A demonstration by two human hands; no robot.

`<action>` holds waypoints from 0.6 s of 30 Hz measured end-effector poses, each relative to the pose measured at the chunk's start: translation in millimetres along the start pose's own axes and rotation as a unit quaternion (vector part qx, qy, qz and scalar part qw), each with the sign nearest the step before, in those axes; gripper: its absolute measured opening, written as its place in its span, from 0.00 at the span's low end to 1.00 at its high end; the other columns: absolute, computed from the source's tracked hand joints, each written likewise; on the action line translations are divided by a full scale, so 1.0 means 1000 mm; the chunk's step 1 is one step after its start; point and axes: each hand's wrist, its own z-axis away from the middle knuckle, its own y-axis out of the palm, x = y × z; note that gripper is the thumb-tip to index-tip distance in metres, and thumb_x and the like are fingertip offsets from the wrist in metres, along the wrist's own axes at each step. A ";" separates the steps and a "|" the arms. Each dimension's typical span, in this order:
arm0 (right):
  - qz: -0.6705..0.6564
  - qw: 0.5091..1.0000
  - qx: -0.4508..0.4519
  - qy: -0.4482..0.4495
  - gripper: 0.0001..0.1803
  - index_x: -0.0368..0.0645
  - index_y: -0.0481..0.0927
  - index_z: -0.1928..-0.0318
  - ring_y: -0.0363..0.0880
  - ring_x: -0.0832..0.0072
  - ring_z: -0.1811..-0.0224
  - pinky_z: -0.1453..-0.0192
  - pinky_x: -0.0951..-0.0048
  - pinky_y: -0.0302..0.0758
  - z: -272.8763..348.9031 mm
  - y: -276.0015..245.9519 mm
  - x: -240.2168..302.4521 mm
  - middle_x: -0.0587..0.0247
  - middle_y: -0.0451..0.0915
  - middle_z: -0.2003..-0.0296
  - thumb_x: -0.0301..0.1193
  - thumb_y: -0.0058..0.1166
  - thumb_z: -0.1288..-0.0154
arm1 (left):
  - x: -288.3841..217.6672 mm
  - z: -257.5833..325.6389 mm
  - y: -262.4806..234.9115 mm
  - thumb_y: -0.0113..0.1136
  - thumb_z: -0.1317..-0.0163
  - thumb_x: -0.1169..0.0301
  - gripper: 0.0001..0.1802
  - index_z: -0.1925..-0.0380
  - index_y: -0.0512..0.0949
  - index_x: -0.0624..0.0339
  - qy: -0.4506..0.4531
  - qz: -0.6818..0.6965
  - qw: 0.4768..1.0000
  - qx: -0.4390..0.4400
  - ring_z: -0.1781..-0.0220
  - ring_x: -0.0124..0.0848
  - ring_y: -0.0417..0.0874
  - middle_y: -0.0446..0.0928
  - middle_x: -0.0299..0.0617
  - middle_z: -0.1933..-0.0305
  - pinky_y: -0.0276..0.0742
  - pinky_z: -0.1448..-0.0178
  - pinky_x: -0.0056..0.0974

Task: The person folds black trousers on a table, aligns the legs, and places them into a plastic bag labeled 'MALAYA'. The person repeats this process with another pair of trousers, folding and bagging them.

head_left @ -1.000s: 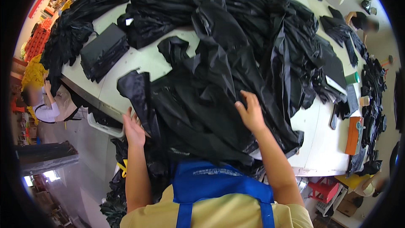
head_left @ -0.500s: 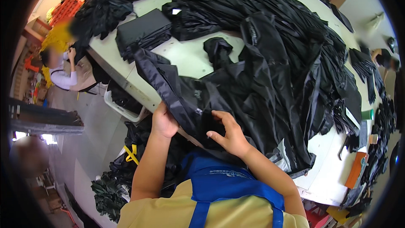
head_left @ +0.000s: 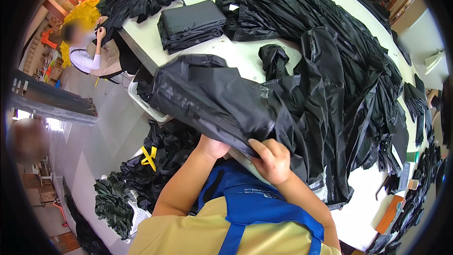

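Note:
A shiny black garment (head_left: pixel 203 89) with a zip along its edge lies over the table's near edge, its left part lifted and bulging. My left hand (head_left: pixel 214 147) grips that part from below at the near edge; the fabric hides most of its fingers. Just to the right, my right hand (head_left: pixel 272 160) pinches the garment's edge, fingers curled and pressed together. Rightward the garment runs in loose folds into more black cloth.
A large heap of black garments (head_left: pixel 302 4) covers the table's far side. A folded black stack (head_left: pixel 191 21) sits at the back left. On the floor at left are a white basket (head_left: pixel 150 108) and a black pile with a yellow strap (head_left: pixel 149 158). A seated person (head_left: pixel 89 56) handles black cloth.
The garment's left part has been flipped over, covering the zip side that faced up. My right hand, spread before, has closed on the edge. The view has shifted somewhat.

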 end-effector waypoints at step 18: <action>-0.168 0.980 -0.037 0.100 0.34 0.35 0.72 0.44 0.75 0.63 0.61 0.55 0.67 0.74 -0.019 -0.036 0.015 0.53 0.76 0.58 0.40 0.68 0.47 | 0.003 0.037 0.093 0.63 0.40 0.75 0.08 0.62 0.80 0.67 0.152 -0.395 0.905 -0.041 0.63 0.21 0.78 0.82 0.36 0.64 0.75 0.56 0.30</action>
